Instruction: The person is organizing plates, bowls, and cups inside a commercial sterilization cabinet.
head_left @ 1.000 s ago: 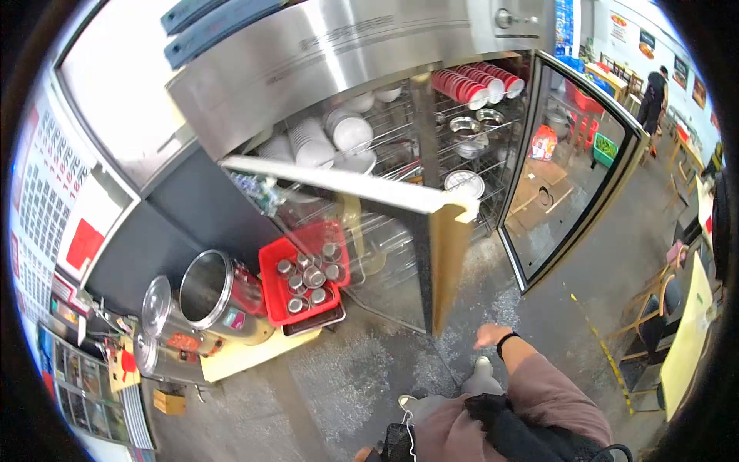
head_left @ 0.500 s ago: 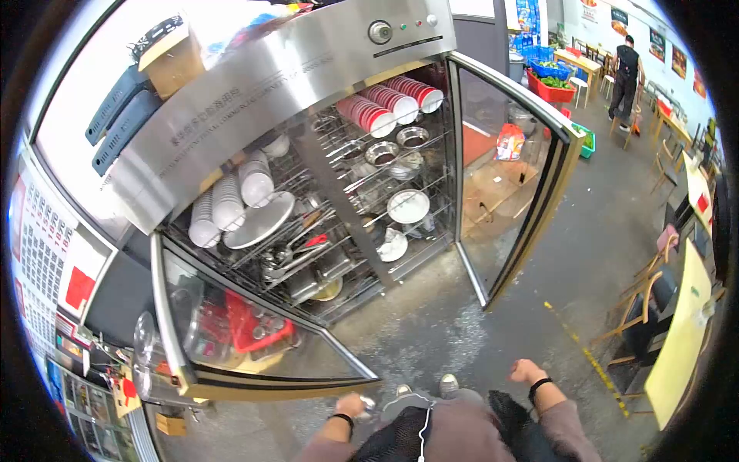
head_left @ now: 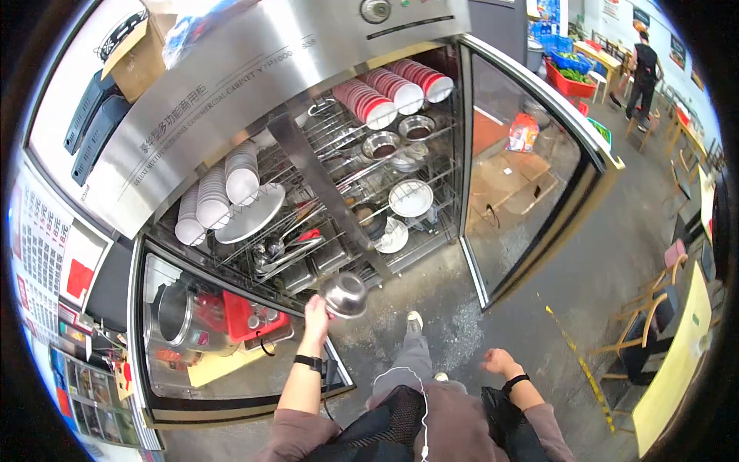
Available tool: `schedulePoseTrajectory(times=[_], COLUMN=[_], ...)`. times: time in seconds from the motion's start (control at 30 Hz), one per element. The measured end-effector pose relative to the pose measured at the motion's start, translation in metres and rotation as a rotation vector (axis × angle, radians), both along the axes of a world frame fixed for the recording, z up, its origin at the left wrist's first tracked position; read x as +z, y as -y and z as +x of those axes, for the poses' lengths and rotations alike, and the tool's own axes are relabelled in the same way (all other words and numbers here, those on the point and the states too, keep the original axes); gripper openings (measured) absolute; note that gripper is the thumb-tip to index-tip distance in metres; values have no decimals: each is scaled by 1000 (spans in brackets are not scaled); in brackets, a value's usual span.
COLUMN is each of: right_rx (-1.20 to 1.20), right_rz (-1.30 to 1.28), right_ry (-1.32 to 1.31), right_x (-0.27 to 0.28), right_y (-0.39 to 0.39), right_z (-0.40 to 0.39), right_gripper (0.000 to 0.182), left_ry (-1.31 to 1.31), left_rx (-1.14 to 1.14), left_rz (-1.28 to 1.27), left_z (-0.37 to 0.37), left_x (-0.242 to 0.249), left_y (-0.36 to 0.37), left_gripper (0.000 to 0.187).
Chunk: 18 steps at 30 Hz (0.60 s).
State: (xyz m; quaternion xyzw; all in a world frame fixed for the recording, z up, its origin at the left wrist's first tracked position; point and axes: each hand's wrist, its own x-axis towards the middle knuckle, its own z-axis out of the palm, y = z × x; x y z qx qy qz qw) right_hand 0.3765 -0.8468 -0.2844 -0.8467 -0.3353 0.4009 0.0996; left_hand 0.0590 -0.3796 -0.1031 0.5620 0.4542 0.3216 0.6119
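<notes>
My left hand (head_left: 316,314) is closed on the rim of a shiny metal bowl (head_left: 344,296), held out in front of the cabinet's lower shelves. Down at my right side, my right hand (head_left: 502,362) is loosely curled with nothing visible in it. Ahead stands a steel dish cabinet (head_left: 308,69) with both glass doors swung open. On its wire racks are stacks of red-and-white bowls (head_left: 379,115), stacks of white bowls (head_left: 212,208), metal bowls (head_left: 380,144), a white dish (head_left: 410,199) and an oval platter (head_left: 258,212). Metal utensils (head_left: 269,250) lie lower down on the left.
The left glass door (head_left: 231,408) reaches low near my left arm; the right glass door (head_left: 531,169) juts out on the other side. Behind the left door sits a red basket (head_left: 250,316). A yellow table (head_left: 677,362) with chairs stands right. Another person (head_left: 642,77) is far off.
My left hand has risen from my side toward the cabinet, bringing the metal bowl up. I have stepped closer, one foot forward. The distant person has shifted.
</notes>
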Motion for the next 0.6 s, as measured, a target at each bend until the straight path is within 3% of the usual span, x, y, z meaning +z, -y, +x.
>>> schedulePoseTrajectory(times=[0.13, 0.2, 0.27, 0.33, 0.4, 0.43, 0.47, 0.6], right_rx=[20, 16, 81, 168, 258, 377, 373, 340], right_rz=[10, -1, -3, -44, -101, -35, -34, 81], right_ry=[2, 12, 31, 33, 27, 124, 130, 181], right_x=[6, 11, 15, 20, 24, 10, 0, 56], right_y=[-61, -96, -136, -173, -220, -239, -249, -330], right_z=[44, 65, 83, 96, 109, 116, 127, 136], right_gripper=[57, 57, 56, 55, 54, 52, 51, 50], left_ry=[373, 373, 208, -230, -461, -500, -531, -686], left_rx=[175, 166, 214, 173, 165, 110, 43, -125], left_rz=[-38, 77, 223, 538, 965, 902, 1042, 1178], left_z=[15, 21, 23, 28, 45, 52, 52, 66], left_x=[64, 90, 93, 103, 113, 122, 111, 109], left_y=[-57, -86, -124, -154, -176, -183, -200, -227], left_gripper=[20, 19, 19, 15, 13, 9, 6, 11])
